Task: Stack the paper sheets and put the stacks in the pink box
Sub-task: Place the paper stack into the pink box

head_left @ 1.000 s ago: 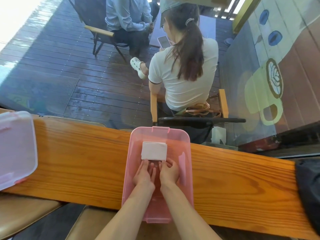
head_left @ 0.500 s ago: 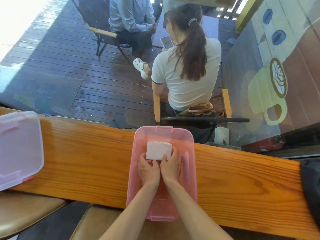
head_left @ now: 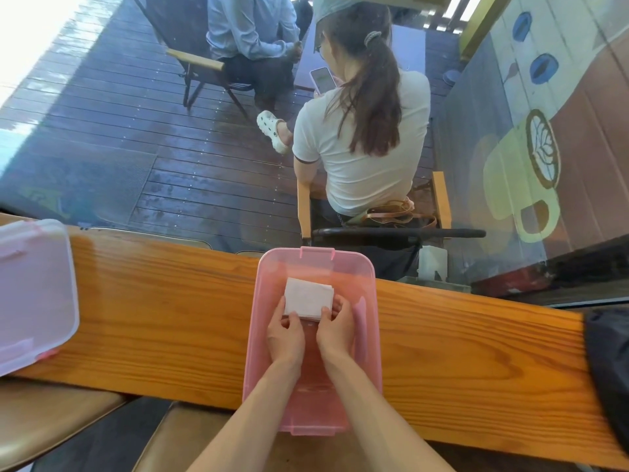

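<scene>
White paper stack (head_left: pixel 308 297) sits inside the pink box (head_left: pixel 369 321), centre of frame, w/ both hands on its near edge. Left hand (head_left: pixel 285 337) pinches the near-left corner; right hand (head_left: pixel 336 330) grips the near-right corner. Box rests on wooden counter (head_left: pixel 163 311); clear lid (head_left: pixel 34 294) at far left.

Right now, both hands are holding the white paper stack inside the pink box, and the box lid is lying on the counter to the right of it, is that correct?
Not quite: the lid lies on the counter to the left of the pink box, not the right, as the head view shows. The rest stands: the left hand and right hand hold the paper stack inside the box.
</scene>
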